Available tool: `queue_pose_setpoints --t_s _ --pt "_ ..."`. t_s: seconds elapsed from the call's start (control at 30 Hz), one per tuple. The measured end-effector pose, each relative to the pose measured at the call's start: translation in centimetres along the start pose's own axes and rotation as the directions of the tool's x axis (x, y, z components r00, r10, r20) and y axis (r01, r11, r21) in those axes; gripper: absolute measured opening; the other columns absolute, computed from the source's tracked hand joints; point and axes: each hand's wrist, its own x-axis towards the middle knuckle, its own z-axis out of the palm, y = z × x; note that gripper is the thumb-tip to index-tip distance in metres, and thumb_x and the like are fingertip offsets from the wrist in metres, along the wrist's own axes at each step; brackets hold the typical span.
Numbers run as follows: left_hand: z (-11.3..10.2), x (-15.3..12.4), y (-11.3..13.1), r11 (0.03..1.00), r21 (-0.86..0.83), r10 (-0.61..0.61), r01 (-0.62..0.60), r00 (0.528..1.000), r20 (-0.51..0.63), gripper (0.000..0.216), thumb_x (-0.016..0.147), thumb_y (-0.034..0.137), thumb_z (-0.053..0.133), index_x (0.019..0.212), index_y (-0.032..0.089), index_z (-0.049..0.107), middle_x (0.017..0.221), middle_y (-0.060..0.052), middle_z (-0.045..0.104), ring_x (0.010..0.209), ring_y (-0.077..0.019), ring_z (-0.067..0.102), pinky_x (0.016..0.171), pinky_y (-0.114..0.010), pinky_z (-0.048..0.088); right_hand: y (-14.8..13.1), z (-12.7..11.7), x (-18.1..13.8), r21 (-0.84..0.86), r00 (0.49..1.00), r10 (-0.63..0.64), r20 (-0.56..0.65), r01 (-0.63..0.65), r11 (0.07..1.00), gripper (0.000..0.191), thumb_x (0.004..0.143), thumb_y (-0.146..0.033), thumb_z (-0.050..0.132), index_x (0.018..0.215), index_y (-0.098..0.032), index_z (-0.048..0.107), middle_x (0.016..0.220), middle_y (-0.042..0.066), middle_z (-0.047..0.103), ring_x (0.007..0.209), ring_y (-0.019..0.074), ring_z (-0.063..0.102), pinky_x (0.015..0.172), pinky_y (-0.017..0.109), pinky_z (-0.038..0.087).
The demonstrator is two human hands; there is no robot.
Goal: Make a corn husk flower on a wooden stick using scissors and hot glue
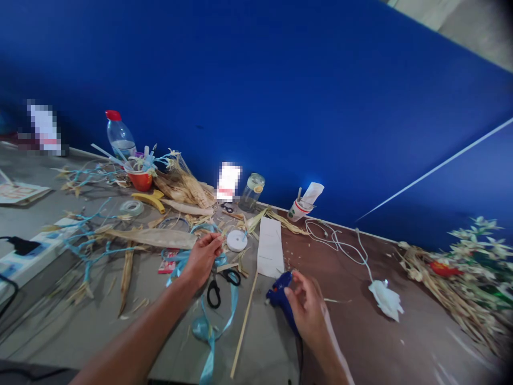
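Right hand grips the blue glue gun; left hand pinches a husk strip beside the scissors. Risk: the hot nozzle may scorch the light-blue ribbon lying near the scissors.

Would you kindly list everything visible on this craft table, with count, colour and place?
glue gun: one, blue, under the right hand
scissors: one, black handles, between the hands
ribbon: one, light blue, trailing below the left hand
stick: one, tan, beside the glue gun
paper strip: one, white, centre
disc: one, white, beside the left hand
cup: one, red, far left
bottle: one, clear with red cap, at the wall
jar: one, clear, at the wall
cord: one, white, right of centre
husks: many, tan, left half
left hand: touching ribbon
right hand: on the glue gun
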Motion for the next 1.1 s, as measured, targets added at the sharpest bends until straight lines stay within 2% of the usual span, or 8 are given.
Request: queue_pose_setpoints --t_s 0.07,0.13,0.23,0.37,0.5,0.7,0.97,1.1 --pt "0.1 -0.2 -0.1 1.000 0.025 -0.002 0.002 1.000 0.015 0.025 0.059 0.031 0.079 0.063 0.015 0.060 0.052 0.006 0.048 0.048 -0.0048 0.042 0.049 -0.017 0.034 -3.0 1.2 1.9 0.249 0.991 0.040 0.129 -0.071 0.966 0.037 0.086 -0.040 0.049 0.112 -0.015 0.056 0.088 0.009 0.064 0.068 0.0175 0.061 0.062 0.030 0.051" --pt "0.1 -0.3 -0.2 0.999 0.044 -0.013 0.011 0.999 0.044 0.026 0.059 0.033 0.079 0.062 0.015 0.060 0.052 0.006 0.049 0.048 -0.0053 0.042 0.050 -0.018 0.035 -6.0 3.5 3.8 0.409 0.972 0.030 0.231 -0.125 0.904 0.034 0.085 -0.038 0.049 0.108 -0.015 0.058 0.085 0.007 0.064 0.062 0.0149 0.059 0.056 0.026 0.049" --pt "0.1 -0.3 -0.3 0.998 0.059 -0.024 0.019 0.997 0.078 0.027 0.059 0.034 0.079 0.064 0.015 0.061 0.056 0.004 0.053 0.051 -0.0065 0.045 0.052 -0.019 0.036 -9.0 7.4 6.1 0.474 0.964 -0.004 0.264 -0.126 0.872 0.030 0.081 -0.033 0.052 0.103 -0.015 0.061 0.084 0.006 0.065 0.065 0.0153 0.059 0.058 0.026 0.049" --pt "-0.1 -0.1 -0.6 0.999 0.038 -0.023 0.019 0.994 0.106 0.025 0.060 0.034 0.079 0.065 0.015 0.063 0.058 0.003 0.055 0.053 -0.0075 0.047 0.053 -0.020 0.038 -10.1 10.6 7.1 0.513 0.973 0.016 0.231 -0.136 0.847 0.021 0.076 -0.027 0.055 0.091 -0.016 0.064 0.085 0.006 0.066 0.073 0.0166 0.060 0.064 0.027 0.049" --pt "-0.5 0.3 -1.0 0.997 0.068 -0.034 0.025 0.991 0.129 0.023 0.062 0.033 0.078 0.066 0.015 0.064 0.060 0.002 0.057 0.054 -0.0082 0.048 0.053 -0.020 0.037 -9.9 11.3 6.9 0.576 0.975 0.052 0.216 -0.171 0.799 0.015 0.074 -0.027 0.056 0.083 -0.016 0.062 0.081 0.005 0.064 0.071 0.0162 0.059 0.065 0.027 0.049" --pt "-0.7 0.3 -1.0 0.975 0.220 0.019 -0.045 0.992 0.123 0.021 0.066 0.034 0.074 0.065 0.015 0.065 0.055 0.003 0.053 0.050 -0.0082 0.043 0.051 -0.020 0.034 -10.0 11.4 6.7 0.562 0.989 0.047 0.140 -0.118 0.818 0.009 0.073 -0.026 0.055 0.075 -0.018 0.059 0.076 0.003 0.060 0.070 0.0157 0.057 0.067 0.028 0.048" --pt "-0.5 0.3 -0.6 0.949 0.314 0.021 -0.039 0.998 0.059 0.025 0.063 0.037 0.074 0.063 0.016 0.062 0.055 0.003 0.052 0.050 -0.0087 0.043 0.050 -0.020 0.034 -9.6 12.1 6.6 0.629 0.968 0.124 0.217 -0.236 0.741 0.012 0.072 -0.031 0.057 0.071 -0.019 0.056 0.066 0.000 0.057 0.062 0.0146 0.052 0.060 0.027 0.044" --pt "-0.7 0.4 -0.8 0.914 0.396 0.062 -0.081 0.996 0.061 0.024 0.065 0.037 0.071 0.066 0.016 0.060 0.056 0.004 0.051 0.051 -0.0083 0.043 0.051 -0.020 0.034 -9.7 12.2 6.5 0.686 0.954 0.151 0.257 -0.290 0.668 0.013 0.069 -0.031 0.060 0.068 -0.019 0.057 0.064 -0.002 0.056 0.060 0.0133 0.050 0.058 0.026 0.042"
